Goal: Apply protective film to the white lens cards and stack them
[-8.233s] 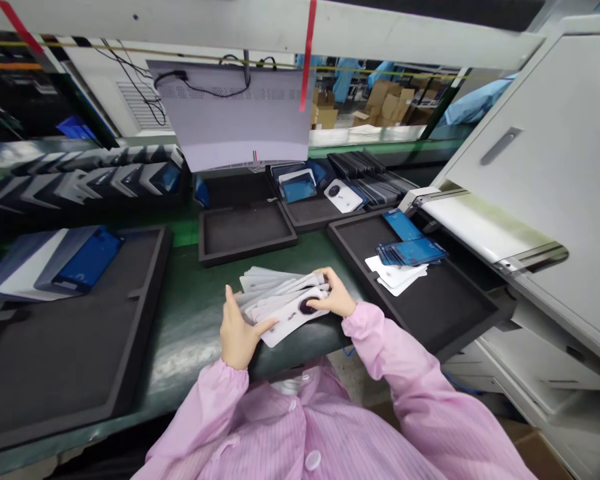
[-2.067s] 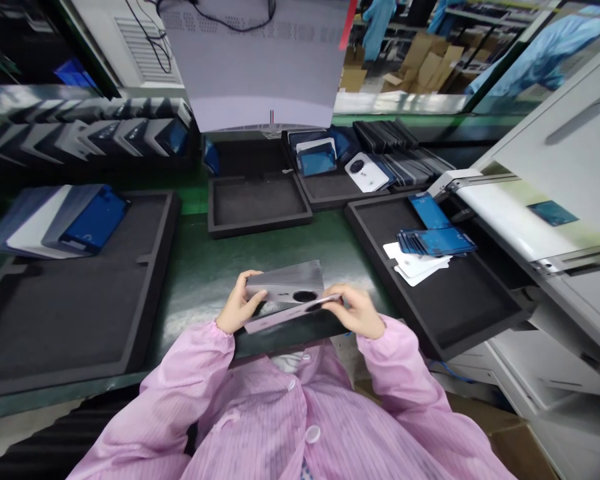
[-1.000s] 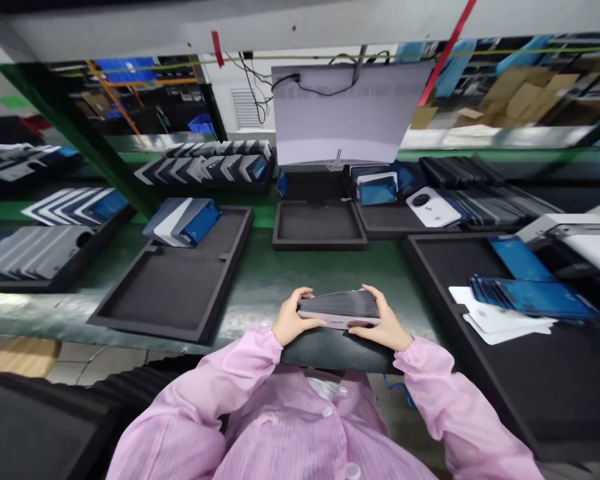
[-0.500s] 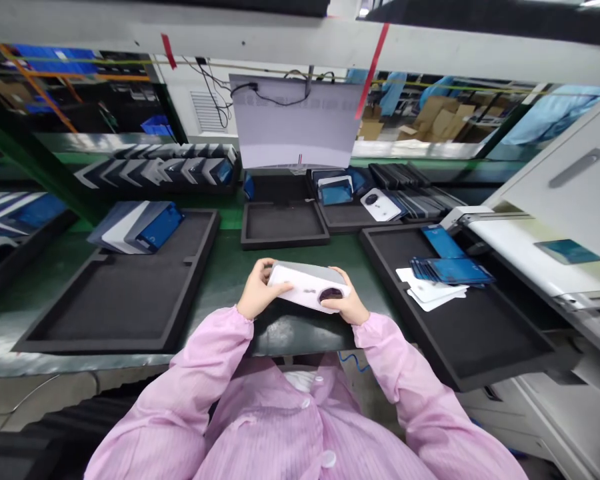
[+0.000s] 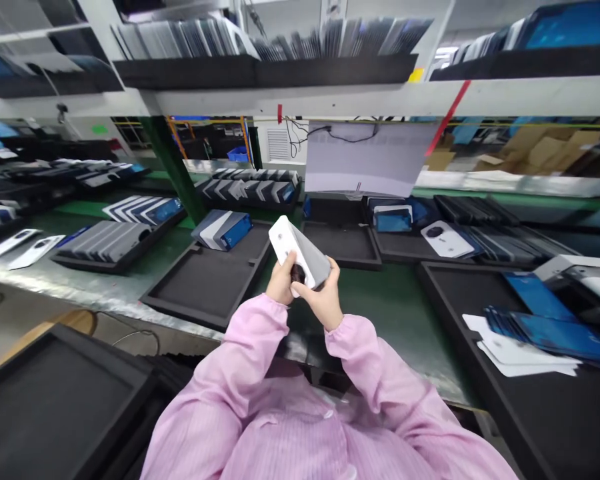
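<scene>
Both my hands hold a stack of phone back covers (image 5: pixel 285 241) in front of me, above the green bench. The front cover is white with a dark round camera area at the lower end, and grey covers lie behind it. My left hand (image 5: pixel 281 283) is closed on the lower left edge, its thumb on the white face. My right hand (image 5: pixel 326 297) grips the lower right side, with its thumb across the end near the camera area. Left of my hands is a black foam tray (image 5: pixel 200 293) with a leaning row of blue, white and grey covers (image 5: pixel 220 230).
To the right, another black tray (image 5: pixel 437 300) holds blue sheets (image 5: pixel 555 330) and white covers (image 5: pixel 520 357). A small black tray (image 5: pixel 340 243) lies behind my hands. More filled trays line the back and far left. A shelf beam (image 5: pixel 370 97) crosses overhead.
The stack has turned from lying sideways to standing tilted, camera end down. My hands have come together at its lower end. The view has swung left, bringing more trays into sight.
</scene>
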`<state>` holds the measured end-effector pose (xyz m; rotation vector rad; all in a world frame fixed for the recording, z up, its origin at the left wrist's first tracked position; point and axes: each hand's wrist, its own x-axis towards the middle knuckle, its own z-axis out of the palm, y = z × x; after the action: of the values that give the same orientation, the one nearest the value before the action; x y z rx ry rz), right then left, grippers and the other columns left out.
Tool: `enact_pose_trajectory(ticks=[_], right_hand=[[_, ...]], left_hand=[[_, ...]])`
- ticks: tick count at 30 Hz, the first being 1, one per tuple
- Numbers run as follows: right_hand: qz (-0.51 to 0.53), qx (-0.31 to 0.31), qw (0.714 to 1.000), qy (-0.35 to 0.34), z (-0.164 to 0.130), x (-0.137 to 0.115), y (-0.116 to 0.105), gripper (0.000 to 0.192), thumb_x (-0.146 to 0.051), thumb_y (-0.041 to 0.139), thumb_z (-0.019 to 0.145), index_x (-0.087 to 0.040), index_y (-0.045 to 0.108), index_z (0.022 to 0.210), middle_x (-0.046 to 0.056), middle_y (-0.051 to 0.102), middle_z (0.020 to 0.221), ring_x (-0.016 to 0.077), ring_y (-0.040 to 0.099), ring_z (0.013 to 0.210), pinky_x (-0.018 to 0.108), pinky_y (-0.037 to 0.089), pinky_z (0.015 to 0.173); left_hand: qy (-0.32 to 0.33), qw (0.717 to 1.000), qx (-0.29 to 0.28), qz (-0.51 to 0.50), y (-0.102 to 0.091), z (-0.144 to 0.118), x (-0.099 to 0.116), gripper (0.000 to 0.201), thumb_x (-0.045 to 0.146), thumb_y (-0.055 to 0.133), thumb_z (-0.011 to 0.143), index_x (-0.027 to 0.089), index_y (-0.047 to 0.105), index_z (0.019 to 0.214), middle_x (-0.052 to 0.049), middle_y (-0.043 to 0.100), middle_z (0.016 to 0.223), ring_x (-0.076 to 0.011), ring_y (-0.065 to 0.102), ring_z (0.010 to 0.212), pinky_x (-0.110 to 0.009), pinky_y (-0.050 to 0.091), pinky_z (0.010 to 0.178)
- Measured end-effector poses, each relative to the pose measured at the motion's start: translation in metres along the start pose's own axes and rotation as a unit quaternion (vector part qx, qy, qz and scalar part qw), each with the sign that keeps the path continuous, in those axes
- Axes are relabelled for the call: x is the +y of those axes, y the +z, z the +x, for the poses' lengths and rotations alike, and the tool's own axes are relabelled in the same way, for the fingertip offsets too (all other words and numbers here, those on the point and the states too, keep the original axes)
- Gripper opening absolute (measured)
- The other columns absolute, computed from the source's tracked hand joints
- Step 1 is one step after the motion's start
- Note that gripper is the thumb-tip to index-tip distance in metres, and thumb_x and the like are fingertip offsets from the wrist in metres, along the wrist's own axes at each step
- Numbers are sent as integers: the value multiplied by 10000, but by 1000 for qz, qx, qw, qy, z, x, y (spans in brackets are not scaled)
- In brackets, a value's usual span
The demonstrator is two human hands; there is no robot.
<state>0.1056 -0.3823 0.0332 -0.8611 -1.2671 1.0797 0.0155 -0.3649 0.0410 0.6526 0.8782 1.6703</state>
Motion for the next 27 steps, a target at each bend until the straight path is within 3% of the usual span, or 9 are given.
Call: enact_pose_trajectory(ticks=[3, 5, 9, 12, 15, 18, 20, 24, 27], right_hand=[[14, -14, 1000, 23, 17, 5, 31, 855, -279, 810, 554, -229, 305, 1243, 117, 504, 1281, 248, 550, 1147, 416, 430, 1026], [76, -9, 994, 74, 31, 14, 58, 822, -255, 813, 549, -236, 334, 1216, 91, 532, 1248, 231, 564, 1117, 390, 445, 1010], [290, -37, 921, 256, 64, 41, 121, 661, -141, 785, 547, -242, 447, 1106, 22, 631, 1100, 218, 599, 1074, 358, 497, 942], [355, -74, 878, 313, 87, 59, 166, 325, -171, 675, 673, -187, 546, 971, 49, 688, 947, 240, 649, 980, 380, 547, 843], [405, -63, 845, 343, 106, 72, 204, 115, -258, 526, 822, -189, 555, 909, 67, 694, 929, 225, 656, 978, 360, 566, 789], [428, -36, 830, 356, 122, 84, 227, 188, -360, 409, 916, -220, 535, 929, 65, 688, 948, 208, 644, 1007, 335, 572, 744], [424, -37, 828, 364, 134, 94, 233, 213, -388, 396, 938, -226, 534, 937, 62, 682, 938, 199, 647, 980, 323, 571, 723], [358, -80, 843, 393, 155, 116, 225, 152, -298, 494, 933, -181, 563, 1002, 55, 667, 933, 177, 651, 878, 334, 566, 730], [274, -124, 860, 412, 168, 129, 217, 269, -319, 549, 921, -150, 562, 1130, 70, 628, 1089, 182, 633, 938, 377, 555, 797]], left_hand=[[-4, 998, 17, 67, -24, 23, 35, 544, 529, 641, 773, 135, 581, 1145, -142, 692, 1113, -257, 683, 1000, -383, 552, 883], [-10, 991, 30, 129, -40, 43, 56, 524, 503, 656, 766, 121, 597, 1120, -149, 704, 1073, -255, 692, 966, -383, 561, 860], [-32, 954, 45, 294, -74, 93, 99, 459, 413, 745, 684, 115, 635, 1016, -150, 722, 1016, -263, 697, 930, -370, 565, 810], [-63, 891, 54, 447, -93, 136, 128, 497, 342, 839, 538, 109, 640, 929, -158, 729, 964, -297, 686, 940, -380, 548, 791], [-89, 793, 84, 597, -100, 179, 146, 639, 305, 889, 409, 120, 608, 951, -170, 715, 991, -340, 643, 1049, -405, 505, 855], [-105, 695, 95, 705, -98, 213, 150, 732, 317, 904, 378, 116, 590, 1009, -201, 675, 1092, -380, 599, 1120, -444, 463, 916], [-109, 646, 92, 749, -96, 229, 145, 738, 339, 895, 442, 105, 579, 1067, -199, 657, 1124, -366, 600, 1117, -445, 457, 929], [-108, 583, 95, 800, -101, 243, 127, 460, 402, 666, 806, 134, 561, 1165, -120, 630, 1156, -257, 608, 1078, -458, 471, 929], [-95, 551, 123, 820, -108, 239, 111, 394, 403, 536, 900, 159, 543, 1209, -106, 575, 1234, -243, 573, 1103, -490, 458, 942]])
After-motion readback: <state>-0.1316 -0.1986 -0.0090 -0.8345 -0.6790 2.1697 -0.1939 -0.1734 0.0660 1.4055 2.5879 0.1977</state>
